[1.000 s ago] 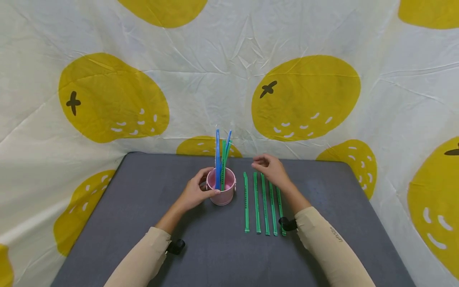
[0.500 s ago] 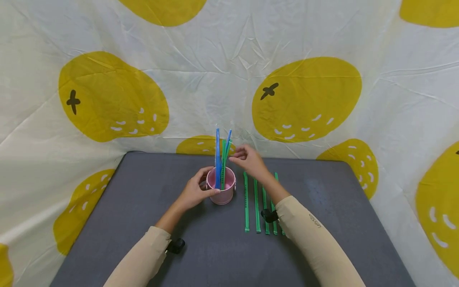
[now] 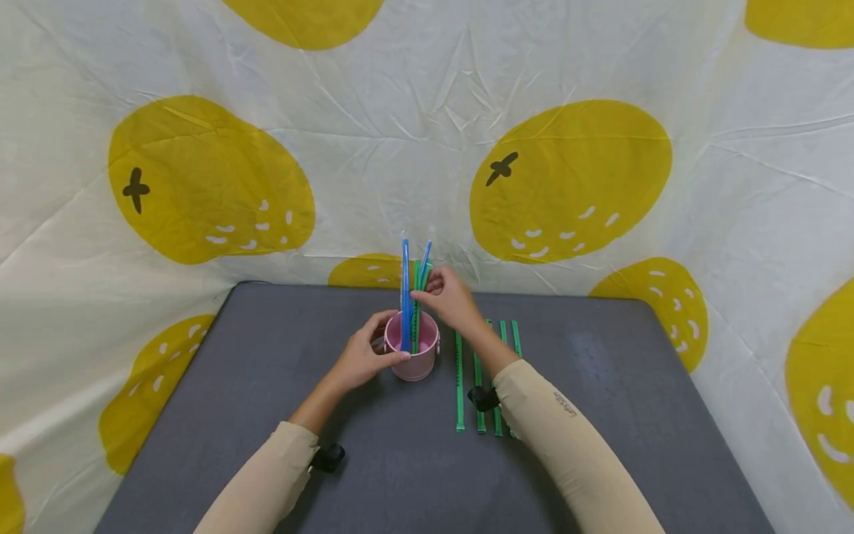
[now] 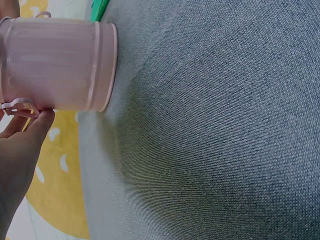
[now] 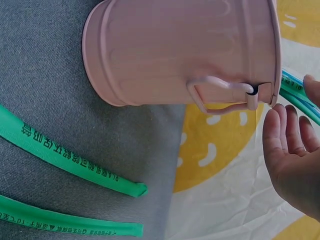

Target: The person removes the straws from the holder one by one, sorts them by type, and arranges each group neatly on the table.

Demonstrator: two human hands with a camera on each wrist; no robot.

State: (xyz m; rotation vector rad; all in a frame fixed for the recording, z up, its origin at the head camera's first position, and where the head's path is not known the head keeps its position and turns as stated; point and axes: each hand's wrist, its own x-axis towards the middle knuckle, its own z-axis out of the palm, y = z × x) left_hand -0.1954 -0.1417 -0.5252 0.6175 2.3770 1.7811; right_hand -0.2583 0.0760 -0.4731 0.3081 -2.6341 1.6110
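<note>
A white fabric backdrop [image 3: 387, 178] printed with large yellow fruit shapes is hung behind a dark grey, cloth-textured tabletop [image 3: 267, 334]. From the left, a beige sleeve [image 3: 260, 482] is seen, with a small black wrist device [image 3: 328, 458] worn at its cuff. The left hand [image 3: 359, 363] is clamped on a small pink round bucket [image 3: 412, 369] with side loops, its thumb laid near the front rim and its fingers set around the left side. The bucket is stood upright near the middle of the tabletop. Inside it, slim blue straws in clear wrappers [image 3: 405, 289] are leaned at the left and back, and green straws in printed wrappers [image 3: 416, 319] are stood beside them. Just above the rim at the right, the right hand [image 3: 455, 298] is held with thumb and fingers apart, the standing straws being reached between them; whether any is touched cannot be told. Farther right, flat green wrapped straws [image 3: 459, 386] are laid in a row, at least four visible, partly covered by the right forearm [image 3: 497, 352]. The work is judged partway along: blue and green straws are held in the bucket, while the row is left outside it.
</note>
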